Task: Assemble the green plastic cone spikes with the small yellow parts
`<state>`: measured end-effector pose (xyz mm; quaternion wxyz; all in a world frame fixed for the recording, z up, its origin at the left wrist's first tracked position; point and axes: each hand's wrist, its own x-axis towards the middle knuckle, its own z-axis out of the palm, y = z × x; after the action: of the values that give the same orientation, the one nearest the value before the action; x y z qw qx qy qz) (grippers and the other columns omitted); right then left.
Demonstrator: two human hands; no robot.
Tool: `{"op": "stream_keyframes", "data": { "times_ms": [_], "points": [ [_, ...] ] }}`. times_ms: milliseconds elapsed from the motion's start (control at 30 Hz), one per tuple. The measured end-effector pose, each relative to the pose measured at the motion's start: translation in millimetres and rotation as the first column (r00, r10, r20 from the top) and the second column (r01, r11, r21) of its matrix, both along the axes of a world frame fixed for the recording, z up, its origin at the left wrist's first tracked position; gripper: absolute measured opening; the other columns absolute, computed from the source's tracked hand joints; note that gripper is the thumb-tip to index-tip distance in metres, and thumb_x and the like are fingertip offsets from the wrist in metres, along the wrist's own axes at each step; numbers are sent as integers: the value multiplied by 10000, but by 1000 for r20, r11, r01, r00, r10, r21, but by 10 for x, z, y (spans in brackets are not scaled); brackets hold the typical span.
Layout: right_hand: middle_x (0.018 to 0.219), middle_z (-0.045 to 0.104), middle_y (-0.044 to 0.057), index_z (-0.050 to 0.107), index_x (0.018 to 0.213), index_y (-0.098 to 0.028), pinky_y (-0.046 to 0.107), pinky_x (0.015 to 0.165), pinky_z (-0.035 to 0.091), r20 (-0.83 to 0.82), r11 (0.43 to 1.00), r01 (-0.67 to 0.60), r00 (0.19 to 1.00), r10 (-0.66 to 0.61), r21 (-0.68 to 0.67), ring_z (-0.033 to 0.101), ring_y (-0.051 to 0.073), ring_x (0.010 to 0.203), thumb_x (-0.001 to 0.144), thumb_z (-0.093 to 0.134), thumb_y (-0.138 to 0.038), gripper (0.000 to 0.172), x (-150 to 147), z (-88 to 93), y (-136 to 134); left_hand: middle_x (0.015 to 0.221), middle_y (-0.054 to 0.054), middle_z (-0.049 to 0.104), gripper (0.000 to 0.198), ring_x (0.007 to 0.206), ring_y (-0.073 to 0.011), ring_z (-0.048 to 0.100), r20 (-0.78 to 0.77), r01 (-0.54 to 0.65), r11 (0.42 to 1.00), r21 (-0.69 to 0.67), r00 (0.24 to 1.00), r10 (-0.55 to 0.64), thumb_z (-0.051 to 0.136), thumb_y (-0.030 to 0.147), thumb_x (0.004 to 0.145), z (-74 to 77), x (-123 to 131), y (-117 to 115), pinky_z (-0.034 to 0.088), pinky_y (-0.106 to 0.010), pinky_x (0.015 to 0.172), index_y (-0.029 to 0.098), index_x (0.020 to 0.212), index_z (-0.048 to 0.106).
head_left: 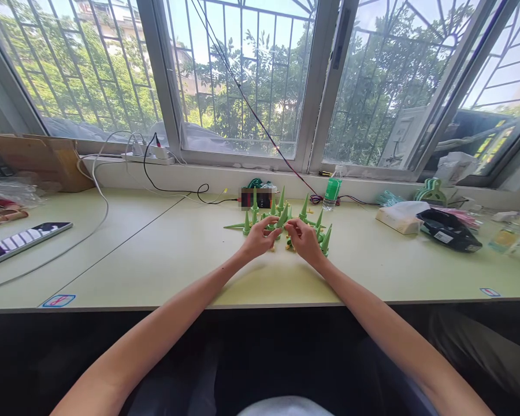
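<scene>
Several green cone-shaped spikes (304, 209) stand and lie in a cluster on the pale green table (164, 260), with small yellow parts among them. My left hand (258, 238) and my right hand (304, 240) meet over the near side of the cluster. Both have fingers curled in a pinch. My left fingers close on a green spike (281, 219). My right fingertips pinch something small that I cannot make out, close to the same spike.
A green bottle (331, 193) stands behind the cluster by the window sill. A phone (21, 241) and white cable (96, 190) lie at the left, a power strip (149, 155) on the sill. A black bag (448, 230) and white packet (401, 216) lie right.
</scene>
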<state>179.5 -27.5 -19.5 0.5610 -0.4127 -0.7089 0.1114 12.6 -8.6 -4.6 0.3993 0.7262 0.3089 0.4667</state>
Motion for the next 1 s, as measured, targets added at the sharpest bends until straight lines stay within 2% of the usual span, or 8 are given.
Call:
{"op": "stream_keyframes", "data": {
  "times_ms": [133,367,700,900,1000],
  "points": [
    [691,565,-1,550,957,-197,238,527,416,-21,1000,-13,1000,13,-16,531,129,552,931,459,-487,305,-5,-8,13,1193,-133,575,412,393,-13,486,54,-9,1000,-27,999,11,644,440,796,9,5,14,333,-176,320,169,1096,565],
    [644,509,-19,478,805,-209,230,481,358,6,1000,-5,1000,6,-29,453,110,488,950,407,-498,331,10,-8,7,1167,-111,586,405,395,-11,476,62,-4,1000,-24,998,6,658,440,787,20,10,-12,338,-181,324,180,1084,565],
    [533,441,-45,436,768,-220,236,475,323,20,996,-1,1000,3,-87,409,116,454,958,386,-491,335,13,-29,5,1219,-121,565,454,420,-13,486,41,1,1000,-24,999,0,666,463,771,-4,6,-1,347,-175,333,183,1115,565],
    [508,425,-48,396,727,-224,237,483,313,38,992,-6,999,11,-126,402,115,450,969,355,-484,357,22,-41,2,910,-60,627,467,463,-50,504,13,16,1000,-14,1000,-16,670,454,769,-18,3,11,339,-167,359,159,1120,581],
    [508,415,-51,400,733,-223,237,477,305,33,994,1,999,2,-112,389,112,442,966,360,-485,353,18,-30,-2,1009,-67,588,426,502,-45,513,22,-20,998,60,1000,18,667,450,774,-33,3,37,363,-170,385,171,1089,596]
  ]
}}
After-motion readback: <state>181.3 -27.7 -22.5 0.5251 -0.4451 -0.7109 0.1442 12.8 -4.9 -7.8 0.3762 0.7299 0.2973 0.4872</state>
